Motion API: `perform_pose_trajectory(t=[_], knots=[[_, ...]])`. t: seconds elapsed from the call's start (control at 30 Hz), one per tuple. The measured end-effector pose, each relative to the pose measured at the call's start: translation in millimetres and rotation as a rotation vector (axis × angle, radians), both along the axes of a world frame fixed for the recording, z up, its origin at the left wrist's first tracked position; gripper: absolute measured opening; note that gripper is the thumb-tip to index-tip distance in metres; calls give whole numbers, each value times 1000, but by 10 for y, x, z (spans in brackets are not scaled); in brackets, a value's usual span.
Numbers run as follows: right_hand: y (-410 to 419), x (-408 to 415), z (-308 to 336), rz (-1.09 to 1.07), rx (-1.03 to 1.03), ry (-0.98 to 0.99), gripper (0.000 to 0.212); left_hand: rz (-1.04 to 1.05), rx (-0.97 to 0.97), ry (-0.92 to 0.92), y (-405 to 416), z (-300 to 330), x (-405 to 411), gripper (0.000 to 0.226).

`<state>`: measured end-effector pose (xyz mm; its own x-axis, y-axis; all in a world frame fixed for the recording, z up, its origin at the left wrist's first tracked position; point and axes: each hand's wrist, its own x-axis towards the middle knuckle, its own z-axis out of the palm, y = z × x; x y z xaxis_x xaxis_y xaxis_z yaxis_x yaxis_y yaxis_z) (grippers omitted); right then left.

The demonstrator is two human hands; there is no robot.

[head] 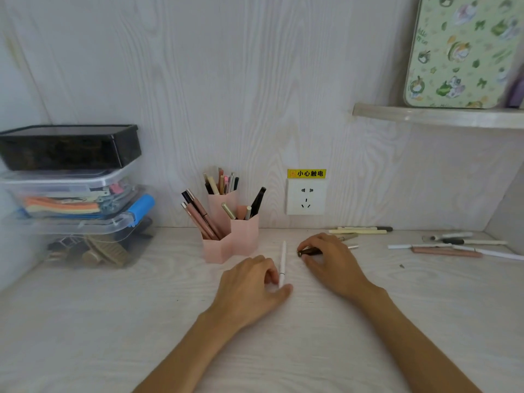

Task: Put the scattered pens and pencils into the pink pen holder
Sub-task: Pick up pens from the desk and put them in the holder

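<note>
Pens are filling the pink pen holder [231, 242] at the table's back, so I'm worrying my left hand [249, 287], pinching a white pen [282, 263], and my right hand [331, 259], gripping a dark pen [309, 252], are risking jamming or tipping it.

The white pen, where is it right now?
In the head view, the white pen lies on the desk just right of the pink pen holder, its near end pinched by the left hand.

Pale matt wood-grain bench [113, 321]; matt pink plastic pen holder [243, 236]; left of it, glossy, seemingly plastic boxes [71, 194].
</note>
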<state>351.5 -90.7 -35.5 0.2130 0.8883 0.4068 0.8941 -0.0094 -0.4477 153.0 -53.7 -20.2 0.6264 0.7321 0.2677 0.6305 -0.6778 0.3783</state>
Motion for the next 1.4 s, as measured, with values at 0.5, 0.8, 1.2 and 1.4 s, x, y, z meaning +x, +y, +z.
perform_pose_trajectory(t=[0.5, 0.8, 1.2, 1.4], knots=[[64, -56, -70, 80, 8, -42, 27, 145, 56, -70, 93, 69, -278, 35], [49, -67, -103, 112, -219, -167, 45, 298, 93, -58, 257, -77, -441, 19], [34, -84, -67, 122, -162, -135, 37, 422, 43, -336, 257, 30, -396, 23], [38, -81, -67, 125, -144, -111, 36, 273, 126, 46, 133, -60, -324, 37]])
